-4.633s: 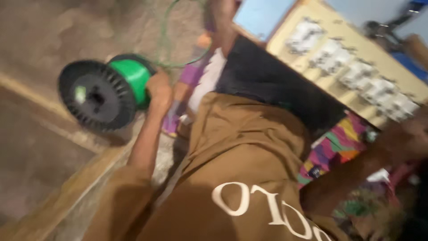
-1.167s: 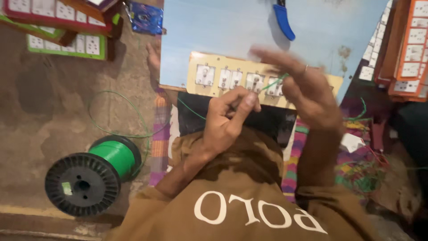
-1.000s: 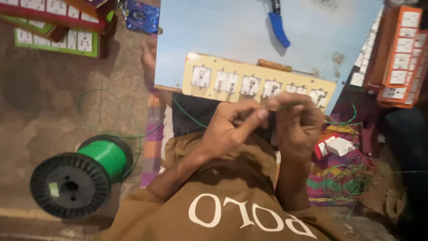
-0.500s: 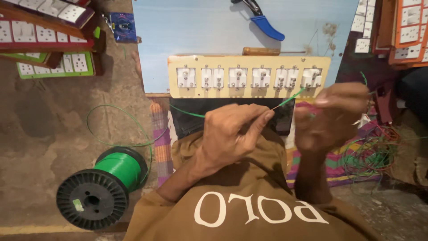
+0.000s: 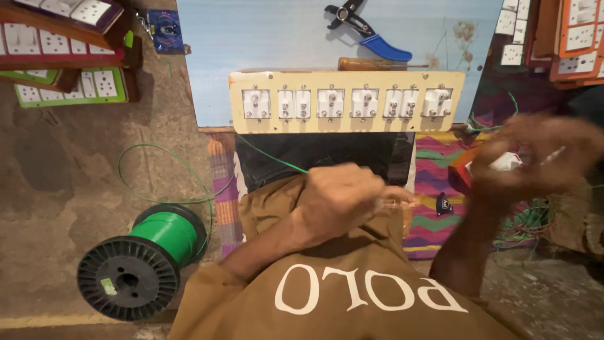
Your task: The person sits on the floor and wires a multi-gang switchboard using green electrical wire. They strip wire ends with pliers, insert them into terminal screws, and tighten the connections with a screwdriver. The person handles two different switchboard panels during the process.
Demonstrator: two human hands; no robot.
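My left hand (image 5: 343,196) is closed in a fist over my lap, gripping a thin green wire (image 5: 277,160) that runs up and to the left from it. The wire loops over the floor to a black spool of green wire (image 5: 148,255) at the lower left. A cream panel with a row of white sockets and switches (image 5: 346,102) lies just beyond my left hand. Out to the right, my right hand (image 5: 535,157) is blurred, with curled fingers. Something small and white shows beneath it, but the grip is unclear.
A pale blue board (image 5: 277,44) carries blue-handled pliers (image 5: 368,28) and a wooden-handled screwdriver (image 5: 377,63). Stacks of switch panels lie at the far left (image 5: 63,82) and far right (image 5: 576,38). A striped mat (image 5: 437,182) and loose green wire scraps (image 5: 531,220) lie at the right.
My right hand has swung right, away from my left hand; they were together a second ago. My left hand has dropped slightly towards my lap, still gripping the wire.
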